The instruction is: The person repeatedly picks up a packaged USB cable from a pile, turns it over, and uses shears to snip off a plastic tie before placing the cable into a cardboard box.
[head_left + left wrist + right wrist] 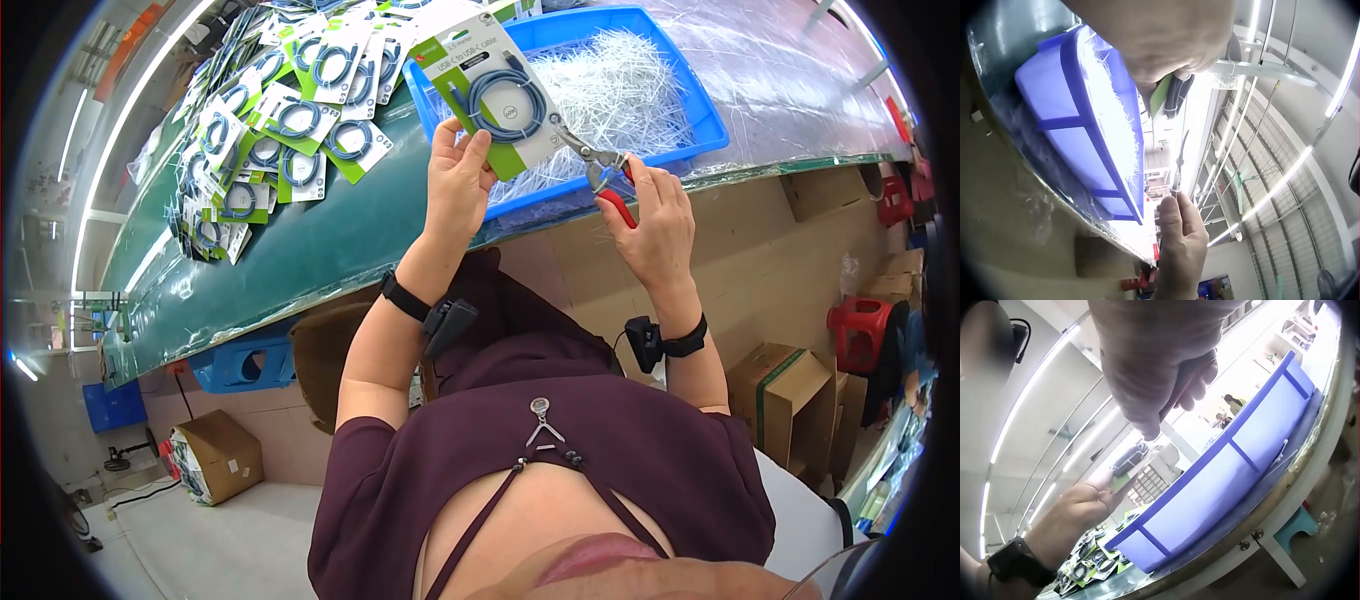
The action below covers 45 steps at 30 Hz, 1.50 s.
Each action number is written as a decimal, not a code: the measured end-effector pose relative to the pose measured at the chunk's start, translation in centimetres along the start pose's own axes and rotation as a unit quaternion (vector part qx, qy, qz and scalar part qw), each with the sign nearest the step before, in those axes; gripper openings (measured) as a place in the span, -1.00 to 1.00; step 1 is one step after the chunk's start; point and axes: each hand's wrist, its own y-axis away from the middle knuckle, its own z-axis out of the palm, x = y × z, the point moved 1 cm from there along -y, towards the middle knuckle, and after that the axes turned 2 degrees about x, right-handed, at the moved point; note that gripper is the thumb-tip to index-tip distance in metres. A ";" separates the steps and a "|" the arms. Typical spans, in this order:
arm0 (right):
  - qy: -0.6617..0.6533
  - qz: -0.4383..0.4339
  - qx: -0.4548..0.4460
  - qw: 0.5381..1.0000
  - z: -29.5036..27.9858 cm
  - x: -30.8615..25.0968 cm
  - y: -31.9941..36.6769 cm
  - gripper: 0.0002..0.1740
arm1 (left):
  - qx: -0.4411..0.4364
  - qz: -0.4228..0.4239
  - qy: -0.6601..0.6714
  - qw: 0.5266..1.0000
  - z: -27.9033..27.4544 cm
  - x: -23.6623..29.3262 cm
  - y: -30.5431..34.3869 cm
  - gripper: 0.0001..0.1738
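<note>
In the head view my left hand (460, 180) grips the lower left edge of a packaged USB-C cable (507, 105), a grey-blue coil on a white and green card. My right hand (658, 215) holds metal cutters by their red handles (617, 208). Their jaws reach the right edge of the card, close beside the coil. From the left wrist, the right hand (1180, 240) shows with the slim tip of the cutters (1180, 159) pointing up toward the cable. The right wrist view has the left hand (1082, 506) behind the card's edge, with the coil (1129, 459) above it.
A blue tray (715, 135) heaped with thin clear plastic strips (625, 90) stands behind the hands. Many carded cables (300, 120) lie piled on the green tabletop (330, 225) to the left. Cardboard boxes (785, 390) and a red stool (858, 325) are on the floor at right.
</note>
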 end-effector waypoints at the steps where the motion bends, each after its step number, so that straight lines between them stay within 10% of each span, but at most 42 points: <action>1: 0.028 -0.011 0.008 1.000 0.0 0.0 0.0 -0.35 | 0.003 0.006 0.002 1.000 0.1 0.1 0.1 -0.71; 22: 0.049 -0.093 -0.058 0.993 -1.5 0.9 -1.4 -0.32 | 0.009 0.012 -0.096 0.995 0.7 -0.1 1.4 -0.73; 30: -0.234 0.095 -0.037 0.967 0.6 0.8 -0.1 -0.36 | 0.005 0.016 -0.008 1.000 1.8 -0.2 1.7 -0.67; 33: -0.052 -0.033 -0.008 0.998 -0.4 -0.5 -1.2 -0.36 | 0.008 0.031 -0.028 0.999 1.1 -0.9 1.6 -0.66; 45: 0.054 -0.103 -0.013 0.993 -1.9 0.1 -2.3 -0.28 | 0.022 0.122 -0.166 0.978 1.4 0.1 2.2 -0.59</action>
